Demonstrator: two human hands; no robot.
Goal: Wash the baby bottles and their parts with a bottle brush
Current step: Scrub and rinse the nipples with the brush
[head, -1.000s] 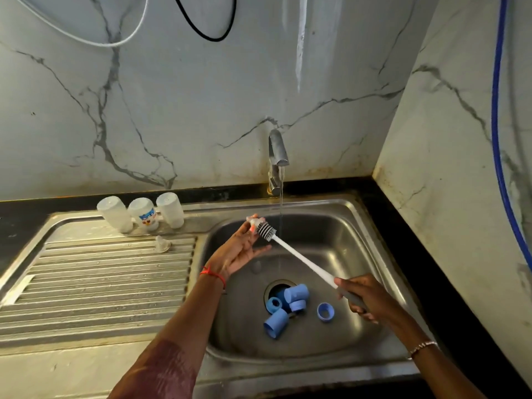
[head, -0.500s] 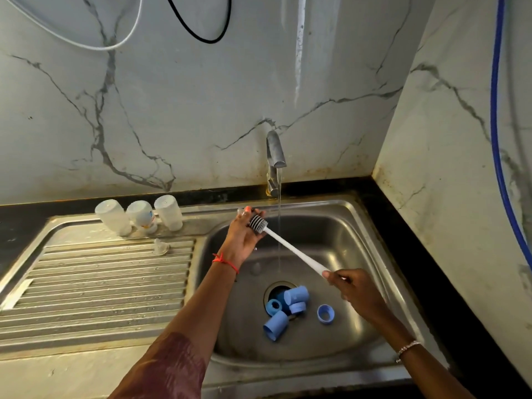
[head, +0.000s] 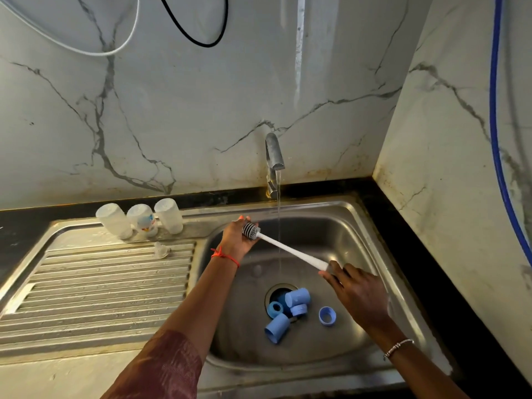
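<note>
The bottle brush (head: 290, 250) has swung left, off the tap stream (head: 278, 214). The left hand (head: 234, 240) grips its bristles and the right hand (head: 357, 295) its handle end. The blue caps (head: 276, 328) probably still await washing.

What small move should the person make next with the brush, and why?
Probably shift the brush head slightly right, under the water stream: the left hand holds it just beside the falling water, while the right hand grips the handle.
</note>
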